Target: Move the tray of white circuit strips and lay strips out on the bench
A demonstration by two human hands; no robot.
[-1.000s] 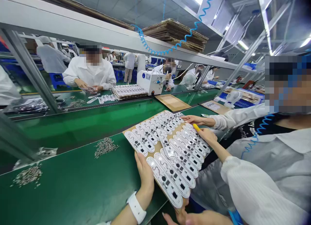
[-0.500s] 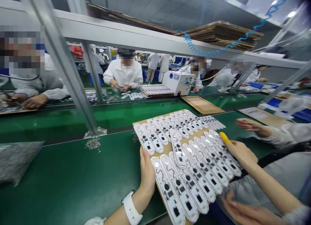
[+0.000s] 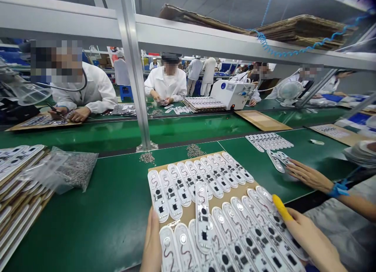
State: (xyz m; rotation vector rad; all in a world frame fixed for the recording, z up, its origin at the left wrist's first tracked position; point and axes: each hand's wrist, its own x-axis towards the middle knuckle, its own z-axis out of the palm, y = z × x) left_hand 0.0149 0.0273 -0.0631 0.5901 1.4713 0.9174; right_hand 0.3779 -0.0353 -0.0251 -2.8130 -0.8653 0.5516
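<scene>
White round-ended flexible circuit strips, each with black chips and thin reddish traces, lie in neat overlapping rows on a tan cardboard board — one loose strip sits on top, across the rows — unlike its neighbours.

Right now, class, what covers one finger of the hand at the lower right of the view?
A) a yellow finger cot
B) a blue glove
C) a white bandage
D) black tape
A: the yellow finger cot sits on a finger of that hand, beside the white boards.
</scene>
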